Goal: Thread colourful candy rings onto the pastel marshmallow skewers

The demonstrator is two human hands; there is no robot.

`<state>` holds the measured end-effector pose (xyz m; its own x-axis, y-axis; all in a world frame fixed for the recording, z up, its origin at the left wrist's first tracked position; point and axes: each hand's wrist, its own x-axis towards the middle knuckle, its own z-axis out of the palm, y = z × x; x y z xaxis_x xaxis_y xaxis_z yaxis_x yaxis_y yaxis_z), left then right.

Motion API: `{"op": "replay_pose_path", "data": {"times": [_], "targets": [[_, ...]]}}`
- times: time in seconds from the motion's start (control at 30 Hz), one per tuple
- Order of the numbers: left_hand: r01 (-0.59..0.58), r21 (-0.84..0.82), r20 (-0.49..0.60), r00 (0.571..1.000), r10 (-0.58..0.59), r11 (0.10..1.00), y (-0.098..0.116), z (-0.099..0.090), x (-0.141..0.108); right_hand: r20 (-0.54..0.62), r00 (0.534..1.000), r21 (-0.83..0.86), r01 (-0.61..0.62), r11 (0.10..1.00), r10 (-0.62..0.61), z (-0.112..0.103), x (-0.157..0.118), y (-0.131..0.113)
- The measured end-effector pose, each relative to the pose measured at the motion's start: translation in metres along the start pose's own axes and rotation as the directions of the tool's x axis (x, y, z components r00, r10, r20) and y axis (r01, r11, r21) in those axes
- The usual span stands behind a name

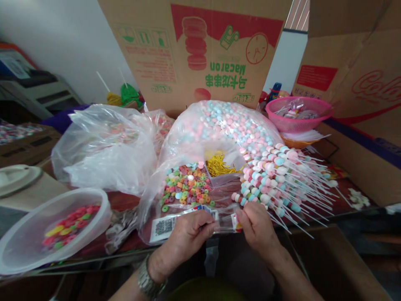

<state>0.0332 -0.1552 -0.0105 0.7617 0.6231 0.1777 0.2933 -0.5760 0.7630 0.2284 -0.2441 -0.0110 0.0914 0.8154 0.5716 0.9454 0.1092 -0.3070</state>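
My left hand [192, 230] and my right hand [258, 228] are side by side at the table's front edge, both closed in a pinch. Between them stretches a small clear plastic bag [226, 223] with a printed coloured part; its contents are hard to make out. Just beyond lie loose coloured candy rings [188, 184] on a large clear bag. A white box [219, 180] holds gold twist ties [221, 165]. Beside my right hand is a big pile of candy skewers [272, 179] on white sticks. A large bag of pastel candies [225, 121] bulges behind.
A translucent bowl [103, 205] with coloured rings stands at the front left. Behind it is another plastic bag [109, 154]. A pink basket [299, 121] sits at the back right. Cardboard boxes, one marked Macaron [150, 54], wall off the back and right [360, 104].
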Motion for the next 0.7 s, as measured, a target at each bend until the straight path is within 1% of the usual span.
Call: {"op": "replay_pose_path", "data": {"times": [0.07,0.1,0.17,0.2,0.23,0.27,0.3,0.33,0.37,0.4,0.43,0.47,0.5,0.53,0.6,0.7], "targets": [[-0.051,0.068,-0.088,0.994,0.057,0.996,0.001,-0.006,-0.002,-0.020,0.997,-0.164,-0.075,0.984,0.073,-0.013,0.010,0.013],[-0.071,0.068,-0.135,0.988,0.079,0.995,0.002,-0.010,-0.003,-0.046,0.993,-0.292,-0.117,0.949,0.108,-0.020,0.015,0.020],[-0.119,0.047,-0.212,0.969,0.126,0.992,0.001,-0.017,-0.004,-0.052,0.980,-0.550,-0.188,0.814,0.191,-0.035,0.023,0.035],[-0.148,0.039,-0.230,0.961,0.153,0.988,0.000,-0.021,-0.005,-0.008,0.973,-0.636,-0.184,0.749,0.232,-0.041,0.025,0.042],[-0.174,0.038,-0.237,0.955,0.178,0.984,-0.002,-0.025,-0.006,0.050,0.961,-0.691,-0.163,0.704,0.272,-0.045,0.025,0.050],[-0.195,0.044,-0.241,0.950,0.200,0.980,-0.004,-0.028,-0.007,0.109,0.949,-0.715,-0.133,0.686,0.297,-0.048,0.024,0.057],[-0.213,0.056,-0.248,0.943,0.220,0.976,-0.005,-0.031,-0.008,0.159,0.944,-0.708,-0.094,0.700,0.288,-0.051,0.021,0.063],[-0.224,0.072,-0.254,0.938,0.235,0.972,-0.007,-0.034,-0.009,0.181,0.952,-0.675,-0.063,0.735,0.247,-0.053,0.017,0.067],[-0.230,0.090,-0.255,0.935,0.246,0.969,-0.008,-0.037,-0.010,0.159,0.972,-0.616,-0.040,0.787,0.175,-0.057,0.013,0.071],[-0.234,0.107,-0.251,0.934,0.254,0.966,-0.009,-0.039,-0.012,0.109,0.991,-0.534,-0.012,0.845,0.082,-0.060,0.009,0.072],[-0.237,0.121,-0.240,0.935,0.260,0.964,-0.009,-0.041,-0.012,0.045,0.999,-0.437,0.032,0.899,-0.014,-0.065,0.005,0.072],[-0.243,0.130,-0.221,0.938,0.267,0.961,-0.009,-0.044,-0.013,-0.016,0.995,-0.342,0.087,0.936,-0.098,-0.070,0.002,0.069],[-0.250,0.134,-0.197,0.942,0.273,0.959,-0.008,-0.046,-0.013,-0.057,0.986,-0.267,0.139,0.954,-0.159,-0.075,-0.001,0.066],[-0.259,0.137,-0.175,0.944,0.281,0.956,-0.007,-0.048,-0.012,-0.069,0.978,-0.222,0.177,0.959,-0.197,-0.079,-0.002,0.061],[-0.276,0.142,-0.144,0.944,0.296,0.951,-0.005,-0.052,-0.011,-0.020,0.971,-0.198,0.231,0.953,-0.239,-0.085,-0.005,0.052],[-0.290,0.149,-0.121,0.944,0.308,0.946,-0.004,-0.057,-0.010,0.046,0.955,-0.207,0.297,0.932,-0.293,-0.088,-0.007,0.045]]}}
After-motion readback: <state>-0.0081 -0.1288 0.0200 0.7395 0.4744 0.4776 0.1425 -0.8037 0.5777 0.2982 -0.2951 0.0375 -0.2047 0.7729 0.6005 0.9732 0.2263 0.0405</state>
